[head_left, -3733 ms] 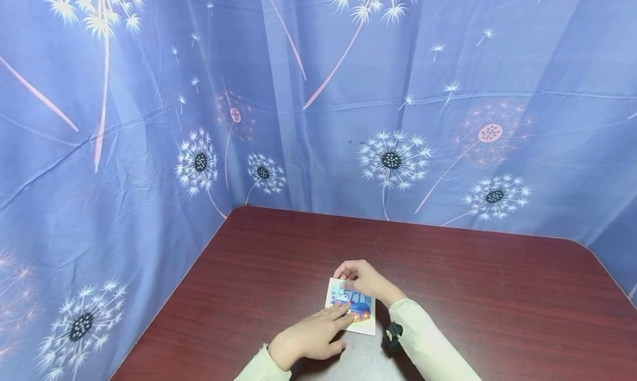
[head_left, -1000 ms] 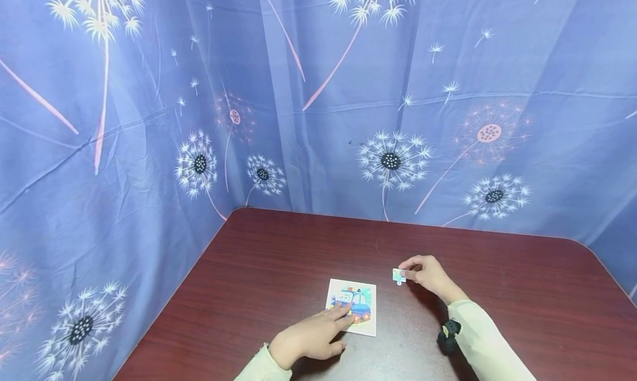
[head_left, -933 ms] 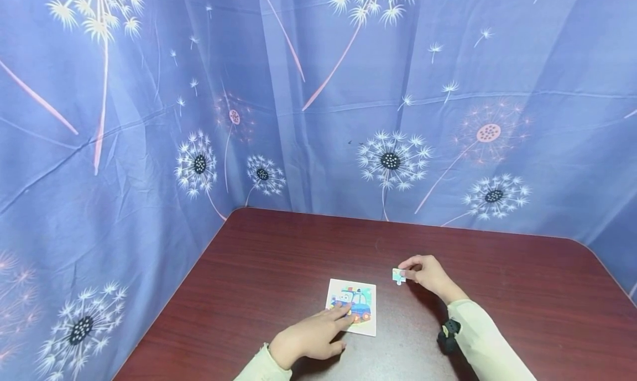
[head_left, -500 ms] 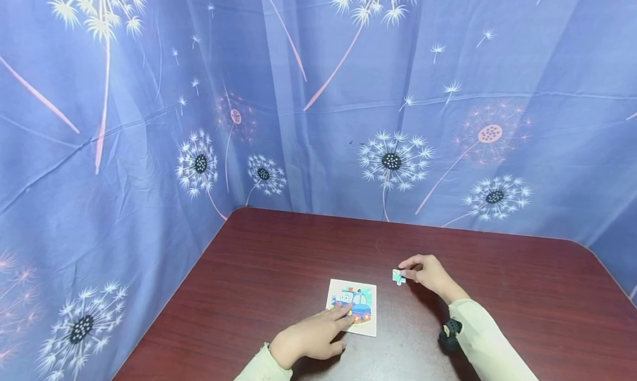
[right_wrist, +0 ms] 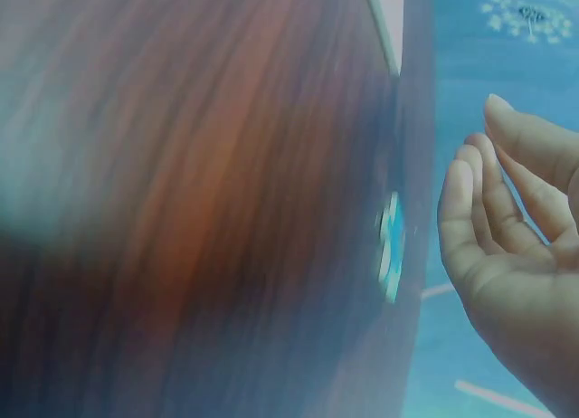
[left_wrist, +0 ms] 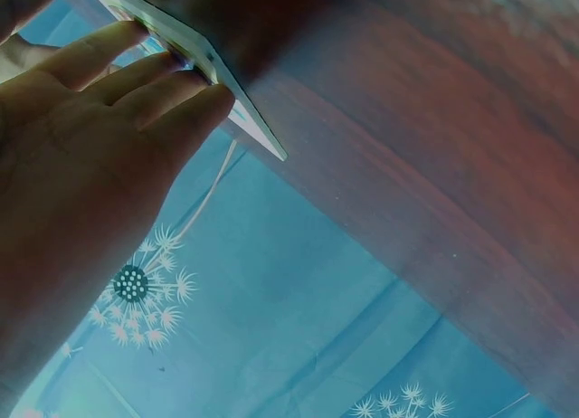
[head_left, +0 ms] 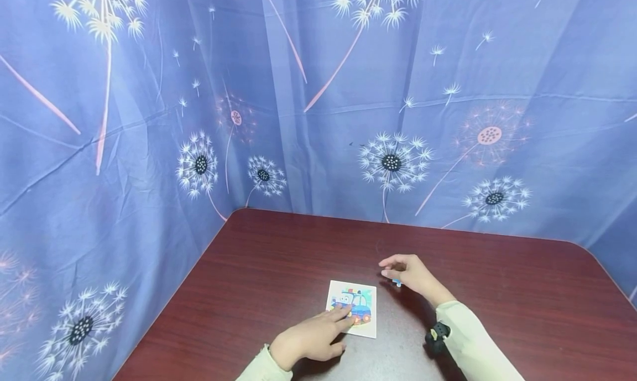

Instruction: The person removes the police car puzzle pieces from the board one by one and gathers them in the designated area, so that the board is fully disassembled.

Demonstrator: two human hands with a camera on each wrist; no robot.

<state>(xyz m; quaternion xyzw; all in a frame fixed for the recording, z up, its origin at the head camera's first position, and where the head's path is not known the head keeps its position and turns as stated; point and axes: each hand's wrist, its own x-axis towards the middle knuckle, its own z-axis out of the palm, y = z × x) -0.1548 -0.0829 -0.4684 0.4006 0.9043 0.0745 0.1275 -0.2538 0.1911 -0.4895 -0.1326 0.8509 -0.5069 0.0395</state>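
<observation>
A square jigsaw puzzle [head_left: 365,301] with a pale border and a blue cartoon car lies on the table. My left hand [head_left: 311,335] reaches over its lower left part, fingers stretched out and resting on the picture; in the left wrist view those fingers [left_wrist: 185,97] lie across the puzzle board [left_wrist: 262,133]. To the right of the board, a small blue and white puzzle piece [head_left: 396,282] lies on the table, mostly covered by my right hand [head_left: 410,273]. In the right wrist view the piece [right_wrist: 392,246] is apart from the fingers, which are loosely bent and hold nothing.
The dark red wooden table [head_left: 278,254] extends around the board to both sides and the back. A blue curtain with dandelion prints [head_left: 318,149] hangs along its left and back edges. A black wrist device [head_left: 436,337] sits at the right sleeve.
My right hand carried the puzzle piece from the board's top edge out to the right. It has since let the piece go and shifted left. The left hand has stayed put.
</observation>
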